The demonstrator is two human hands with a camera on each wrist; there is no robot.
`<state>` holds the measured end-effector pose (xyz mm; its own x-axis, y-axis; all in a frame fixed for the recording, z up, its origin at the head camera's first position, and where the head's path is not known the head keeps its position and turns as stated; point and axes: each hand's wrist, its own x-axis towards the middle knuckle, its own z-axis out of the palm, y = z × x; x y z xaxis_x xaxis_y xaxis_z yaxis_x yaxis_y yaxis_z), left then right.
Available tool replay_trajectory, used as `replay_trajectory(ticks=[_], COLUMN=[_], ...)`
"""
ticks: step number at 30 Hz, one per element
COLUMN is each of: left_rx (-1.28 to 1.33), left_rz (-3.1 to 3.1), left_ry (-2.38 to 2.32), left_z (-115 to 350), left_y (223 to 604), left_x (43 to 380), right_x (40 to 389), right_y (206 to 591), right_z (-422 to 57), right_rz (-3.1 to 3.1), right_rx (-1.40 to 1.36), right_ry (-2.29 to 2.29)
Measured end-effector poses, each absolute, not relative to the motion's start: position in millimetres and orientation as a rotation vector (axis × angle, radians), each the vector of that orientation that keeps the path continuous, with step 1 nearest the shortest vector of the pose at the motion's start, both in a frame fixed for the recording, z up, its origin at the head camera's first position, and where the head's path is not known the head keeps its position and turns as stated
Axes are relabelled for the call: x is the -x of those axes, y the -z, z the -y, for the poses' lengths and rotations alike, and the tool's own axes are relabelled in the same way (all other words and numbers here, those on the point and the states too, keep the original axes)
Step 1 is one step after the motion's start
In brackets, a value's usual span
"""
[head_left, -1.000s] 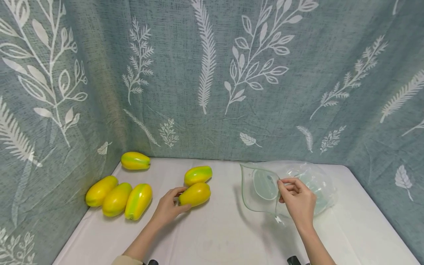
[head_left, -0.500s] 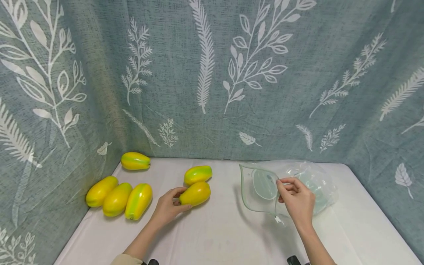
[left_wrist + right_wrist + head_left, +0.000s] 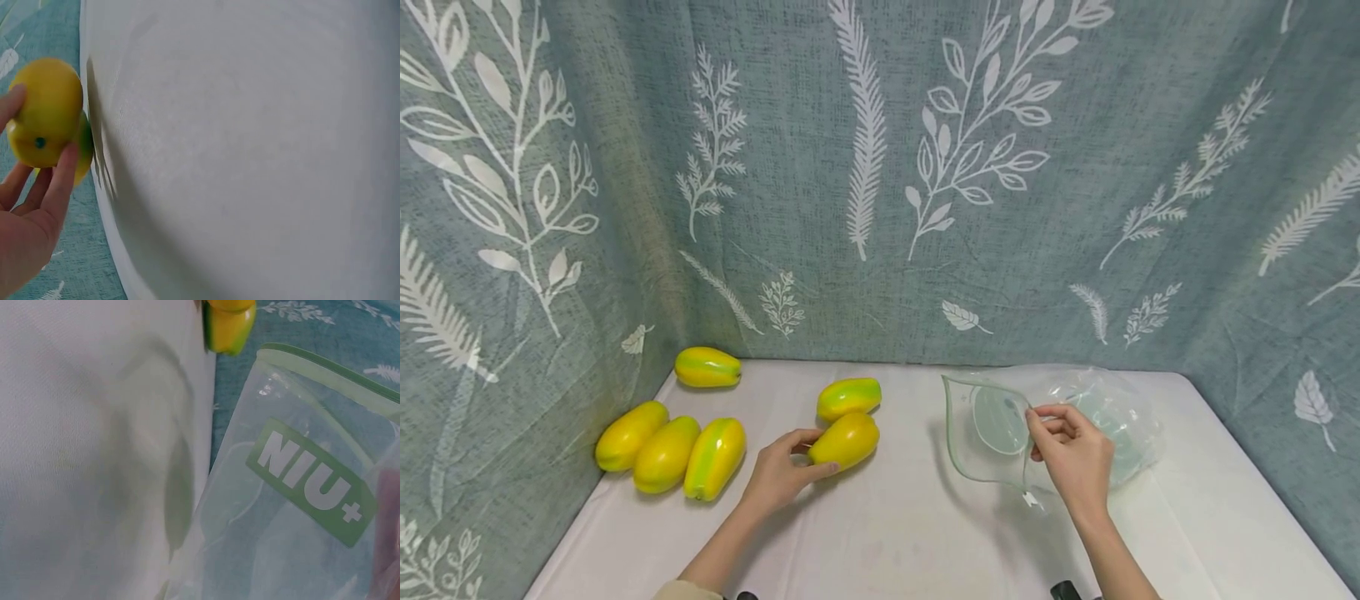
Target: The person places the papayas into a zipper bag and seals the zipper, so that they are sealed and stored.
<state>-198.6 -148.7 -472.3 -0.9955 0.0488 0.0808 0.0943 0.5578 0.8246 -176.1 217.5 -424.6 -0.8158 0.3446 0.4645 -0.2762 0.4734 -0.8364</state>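
Observation:
My left hand (image 3: pixel 780 473) grips a yellow papaya (image 3: pixel 848 440) by its near end, thumb in front and fingers behind. In the left wrist view that papaya (image 3: pixel 49 103) shows its dark stem tip between thumb and fingers. Another papaya (image 3: pixel 848 397), yellow and green, lies just behind it. Over on the right, my right hand (image 3: pixel 1072 454) pinches the rim of a clear plastic zip bag (image 3: pixel 1120 417). The bag's mouth is spread wide and faces left. A green "NIU+" label (image 3: pixel 312 481) shows on the bag in the right wrist view.
Three papayas (image 3: pixel 666 454) lie side by side at the table's left edge, with one more papaya (image 3: pixel 707 367) in the back left corner. A white cloth covers the table (image 3: pixel 895 533). A blue-green leaf-patterned curtain (image 3: pixel 805 208) hangs behind and along both sides.

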Motion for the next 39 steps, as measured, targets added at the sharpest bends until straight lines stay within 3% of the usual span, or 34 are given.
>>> replay_trajectory(ticks=[18, 29, 39], left_rx=[0.163, 0.390, 0.579], left_rz=[2.597, 2.443, 2.490], left_ry=[1.715, 1.933, 1.832], left_z=[120, 85, 51], left_y=[444, 428, 425], left_x=[184, 182, 187], right_x=[176, 176, 175], right_y=[426, 427, 426], right_z=[-219, -216, -215], right_rz=[2.134, 2.126, 2.129], right_rx=[0.065, 0.048, 0.060], right_ry=[-1.339, -1.317, -1.336])
